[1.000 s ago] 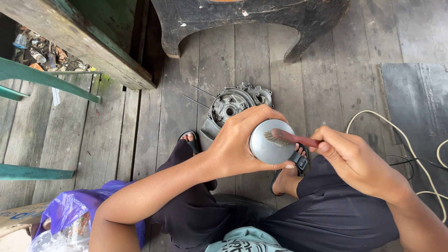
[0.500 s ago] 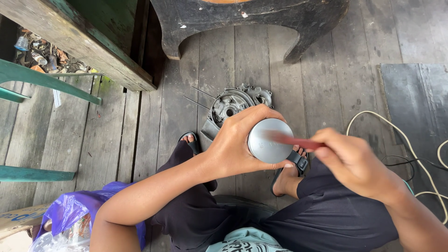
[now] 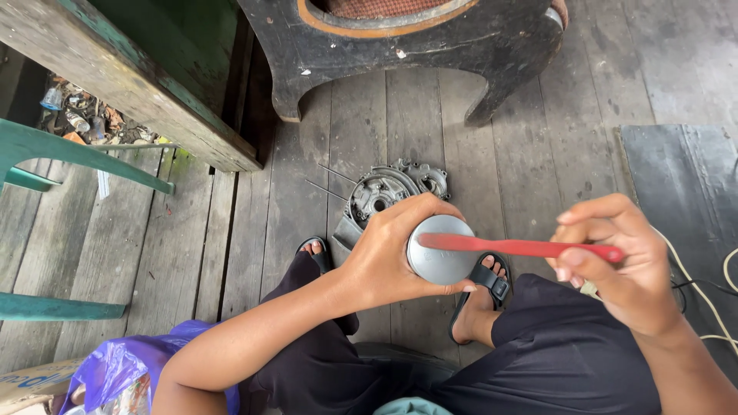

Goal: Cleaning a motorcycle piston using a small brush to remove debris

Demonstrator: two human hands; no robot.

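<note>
Round grey metal part (image 3: 441,250): held up over the lap in the left hand, its flat round face turned up toward the camera; the red toothbrush lies across that face.
Plastic bag (image 3: 123,367): purple, crumpled, at the lower left, well to the left of the left hand's fingers and beside the left forearm.
Green chair frame (image 3: 61,154): painted bars at the far left, well apart from both hands.
Green wooden beam (image 3: 131,73): runs slantwise at the upper left, with small litter showing in the gap below it.
Left hand (image 3: 388,257): fingers (image 3: 415,211) curled round the rim of the grey part, thumb under its lower edge, clamping it firmly.
Engine cover (image 3: 388,188): grey cast metal piece with bolt lugs, lying on the floorboards just beyond the left hand's fingers, partly hidden by them.
Dark wooden seat (image 3: 415,54): curved black frame with an orange-edged rim, standing on the floor further out, past the engine cover.
Red toothbrush (image 3: 523,247): slim handle running sideways between the hands, head end on the grey part, tail end in the right hand.
Sandals (image 3: 484,288): black, on the person's feet, below both hands.
Right hand (image 3: 619,265): fingers pinching the brush handle near its end, thumb pressed on top.
Pale cord (image 3: 703,292): on the floor to the right of the right hand's fingers.
Dark mat (image 3: 688,184): flat on the boards at the far right.
</note>
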